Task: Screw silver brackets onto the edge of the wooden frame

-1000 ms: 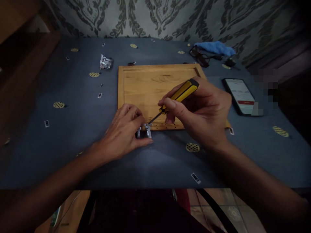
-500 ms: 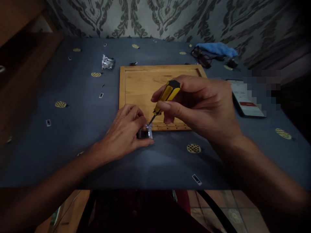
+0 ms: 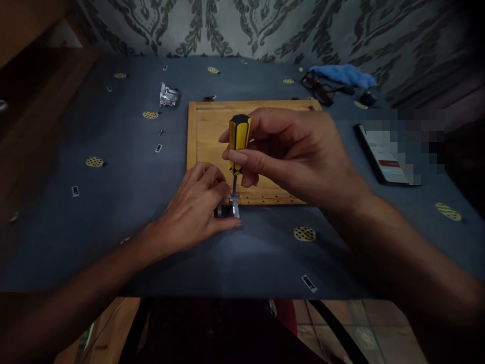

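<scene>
On the wide blue-grey table cover [image 3: 132,222], a rectangular framed board of yellowish wood [image 3: 212,131] lies flat before your two bare hands.
Your right hand [image 3: 295,156], half curled, pinches the slim yellow-and-black screwdriver [image 3: 239,141] by its handle between thumb and fingers, and hides much of the board's right side. Your left hand [image 3: 200,199] closes around the small silver metal hinge [image 3: 235,207] at the board's near edge, left of the row of small dark holes [image 3: 264,200], thumb on the near side, and the fingers cover part of the hinge. The screwdriver stands nearly upright, its thin shaft reaching down to the hinge; the tip is too small and dark for you to tell whether it sits in a screw.
</scene>
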{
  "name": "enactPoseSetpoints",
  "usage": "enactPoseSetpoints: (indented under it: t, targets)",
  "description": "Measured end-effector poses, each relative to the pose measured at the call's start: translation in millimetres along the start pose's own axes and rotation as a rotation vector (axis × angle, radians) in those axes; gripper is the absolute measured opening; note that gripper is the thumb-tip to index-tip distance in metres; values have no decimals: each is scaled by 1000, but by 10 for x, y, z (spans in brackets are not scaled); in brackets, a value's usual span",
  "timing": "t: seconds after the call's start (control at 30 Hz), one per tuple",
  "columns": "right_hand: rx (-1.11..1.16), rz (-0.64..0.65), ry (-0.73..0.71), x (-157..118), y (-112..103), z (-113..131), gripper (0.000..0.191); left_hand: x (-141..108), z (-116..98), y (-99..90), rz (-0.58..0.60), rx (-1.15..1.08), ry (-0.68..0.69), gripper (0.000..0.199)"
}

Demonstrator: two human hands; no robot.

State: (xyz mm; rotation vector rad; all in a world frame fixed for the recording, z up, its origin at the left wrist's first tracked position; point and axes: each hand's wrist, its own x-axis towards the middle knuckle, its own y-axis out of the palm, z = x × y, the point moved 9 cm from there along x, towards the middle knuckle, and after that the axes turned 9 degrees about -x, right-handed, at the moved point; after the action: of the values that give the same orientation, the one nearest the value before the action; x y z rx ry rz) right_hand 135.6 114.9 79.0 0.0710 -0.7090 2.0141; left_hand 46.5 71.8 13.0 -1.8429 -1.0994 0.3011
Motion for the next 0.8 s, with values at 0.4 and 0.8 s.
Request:
enactPoseSetpoints:
  t: [0.4, 0.8]
  targets:
    - [50, -117, 81, -85, -142, -102, 29, -10, 6, -14, -18, -60, 6, 35]
    - [-2, -131, 119, -262, -191, -116, 27, -13, 14, -5, -20, -74, 4, 35]
